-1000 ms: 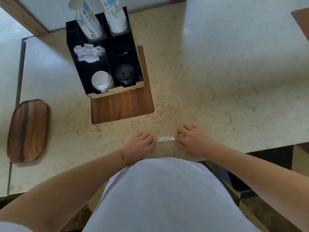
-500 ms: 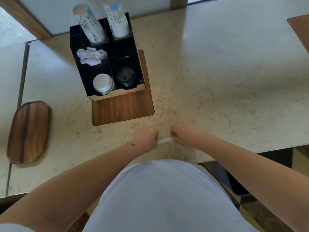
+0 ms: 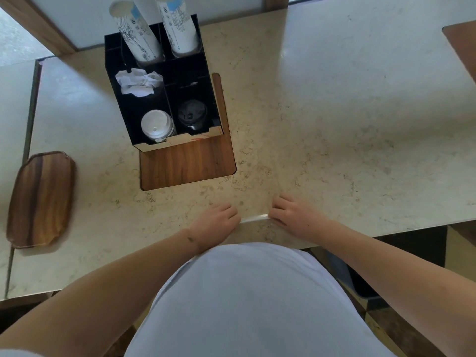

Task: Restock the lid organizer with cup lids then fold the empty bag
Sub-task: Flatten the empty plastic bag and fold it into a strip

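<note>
Head view: both hands lie on the counter [image 3: 334, 124] near its front edge, the left hand [image 3: 215, 221] and right hand [image 3: 293, 215] at either end of the bag [image 3: 253, 217], now a thin clear strip between them. Fingers look curled onto its ends, pressing it flat; whether they pinch it I cannot tell for sure. Slick film like that could spring open once pressure lifts, or slide off the edge just behind the hands. Beyond the left hand, the organizer [image 3: 113, 99] holds white lids [image 3: 155, 124] and dark lids [image 3: 192, 115]. Fingertips, the bag's ends and its fold count are hidden; the torso covers the counter edge.
</note>
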Demonstrator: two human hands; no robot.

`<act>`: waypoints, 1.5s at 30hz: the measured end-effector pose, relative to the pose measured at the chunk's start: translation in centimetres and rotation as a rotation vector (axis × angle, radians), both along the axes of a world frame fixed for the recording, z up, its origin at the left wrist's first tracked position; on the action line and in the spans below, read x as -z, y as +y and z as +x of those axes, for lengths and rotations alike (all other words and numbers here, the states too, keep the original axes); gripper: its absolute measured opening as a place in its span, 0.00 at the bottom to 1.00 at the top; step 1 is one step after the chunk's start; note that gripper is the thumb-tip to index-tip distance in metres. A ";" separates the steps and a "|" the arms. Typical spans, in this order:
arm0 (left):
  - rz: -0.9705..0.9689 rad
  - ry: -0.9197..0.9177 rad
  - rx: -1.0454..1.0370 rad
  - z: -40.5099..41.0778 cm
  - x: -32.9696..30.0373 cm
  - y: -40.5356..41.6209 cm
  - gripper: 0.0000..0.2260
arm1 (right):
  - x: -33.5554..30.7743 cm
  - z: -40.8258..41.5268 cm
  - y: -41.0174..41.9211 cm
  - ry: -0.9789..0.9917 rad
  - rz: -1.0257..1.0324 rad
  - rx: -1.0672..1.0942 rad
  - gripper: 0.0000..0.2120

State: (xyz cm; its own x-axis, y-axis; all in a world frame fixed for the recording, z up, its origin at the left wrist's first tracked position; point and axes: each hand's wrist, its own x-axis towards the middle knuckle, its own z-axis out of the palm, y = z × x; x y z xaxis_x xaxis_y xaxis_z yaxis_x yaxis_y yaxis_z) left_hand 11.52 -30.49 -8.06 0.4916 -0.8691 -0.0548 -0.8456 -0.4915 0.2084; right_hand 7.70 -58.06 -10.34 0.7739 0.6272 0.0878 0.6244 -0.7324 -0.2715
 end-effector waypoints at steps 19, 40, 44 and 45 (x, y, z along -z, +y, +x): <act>0.125 0.240 -0.311 -1.0 -0.6 -0.6 0.12 | -1.2 -0.8 2.6 0.081 -0.116 0.280 0.12; -0.112 0.774 -0.632 0.4 -2.5 -1.8 0.05 | -2.7 -0.9 3.7 0.804 0.246 0.698 0.05; -0.135 0.900 -0.666 1.5 -2.8 -1.1 0.03 | -4.2 -2.9 2.2 0.993 0.442 0.876 0.08; -0.139 0.950 -0.676 1.7 -2.7 -1.3 0.03 | -4.6 -3.8 1.9 1.032 0.507 0.936 0.08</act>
